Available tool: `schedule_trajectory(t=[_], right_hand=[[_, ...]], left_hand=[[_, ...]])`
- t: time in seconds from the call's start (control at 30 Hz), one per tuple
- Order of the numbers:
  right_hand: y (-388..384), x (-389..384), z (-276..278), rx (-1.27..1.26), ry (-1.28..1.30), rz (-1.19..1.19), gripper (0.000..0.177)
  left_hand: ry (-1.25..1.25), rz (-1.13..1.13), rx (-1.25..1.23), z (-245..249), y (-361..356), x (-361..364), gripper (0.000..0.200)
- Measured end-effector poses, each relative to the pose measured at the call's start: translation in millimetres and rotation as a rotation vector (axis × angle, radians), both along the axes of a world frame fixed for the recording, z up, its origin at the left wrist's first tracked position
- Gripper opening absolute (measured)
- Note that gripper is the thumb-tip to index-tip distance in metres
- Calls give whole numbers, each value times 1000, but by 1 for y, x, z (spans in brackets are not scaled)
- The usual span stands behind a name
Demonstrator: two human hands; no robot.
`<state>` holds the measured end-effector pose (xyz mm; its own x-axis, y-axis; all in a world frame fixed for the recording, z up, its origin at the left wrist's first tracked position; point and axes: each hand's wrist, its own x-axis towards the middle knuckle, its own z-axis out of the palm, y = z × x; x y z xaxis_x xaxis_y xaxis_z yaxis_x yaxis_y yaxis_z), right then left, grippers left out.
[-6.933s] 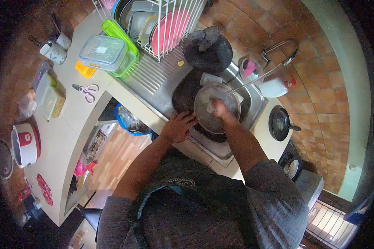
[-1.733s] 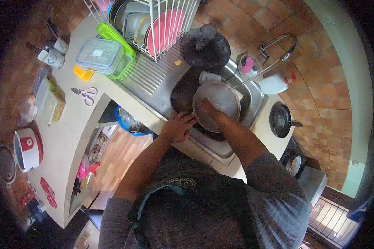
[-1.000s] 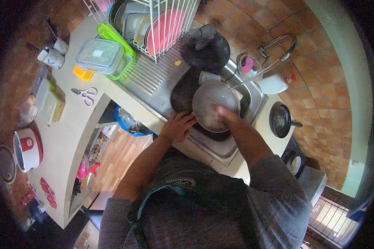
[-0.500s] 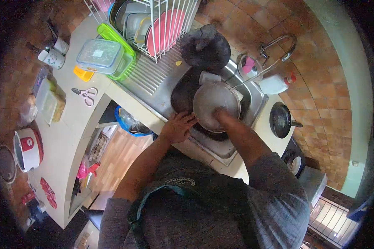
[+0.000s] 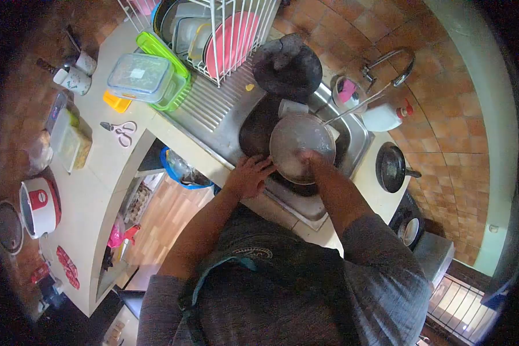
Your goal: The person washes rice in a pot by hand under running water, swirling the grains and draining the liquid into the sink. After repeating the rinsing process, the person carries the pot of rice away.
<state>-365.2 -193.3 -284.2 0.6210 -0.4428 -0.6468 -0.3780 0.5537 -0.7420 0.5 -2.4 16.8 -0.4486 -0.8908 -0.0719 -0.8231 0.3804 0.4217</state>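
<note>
A round metal pan [image 5: 291, 138] is tilted over the sink [image 5: 354, 153], its wide inner face toward me. My left hand [image 5: 251, 176] is at its left rim, the fingers curled against the edge. My right hand [image 5: 310, 158] reaches into the lower part of the pan, fingers bunched against the inner surface; whatever they hold is hidden. From the tap [image 5: 406, 66], a thin pale line, apparently water, runs down to the pan's upper right rim. Behind the pan are a white cup [image 5: 292, 107] and a dark wok [image 5: 288, 66].
A wire dish rack [image 5: 216, 43] with a pink plate [image 5: 232, 46] stands beyond the drainboard [image 5: 199, 109]. Plastic containers [image 5: 138, 75] and scissors [image 5: 121, 131] lie left. A soap bottle [image 5: 382, 117], a tub with a pink sponge [image 5: 347, 92] and a black frying pan [image 5: 391, 167] are right.
The view has shifted slightly. My right hand has moved a little within the pan, while my left hand stays at the rim.
</note>
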Motion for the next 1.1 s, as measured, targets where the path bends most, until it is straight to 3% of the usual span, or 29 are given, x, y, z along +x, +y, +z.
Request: schedule_trajectory(t=[0.07, 0.43, 0.53, 0.67, 0.73, 0.9, 1.1], right_hand=[[16, -23, 1, 12, -1, 1, 65], [-9, 7, -8, 55, -11, 14, 64], [-55, 58, -21, 71, -14, 16, 63], [-24, 23, -20, 85, -18, 14, 63], [-43, 66, -28, 92, -22, 15, 63], [-13, 54, -29, 108, -24, 13, 62], [25, 27, -31, 126, -31, 18, 62]], left_hand=[[46, -26, -45, -5, 0, 1, 68], [58, -4, -85, -4, 2, 1, 71], [38, -8, -100, -8, 1, 0, 71], [20, -7, -146, -12, 2, -1, 70], [27, -9, -127, -9, 1, 0, 69], [33, -16, -128, -16, 1, -1, 69], [10, -23, -101, -14, 2, -1, 80]])
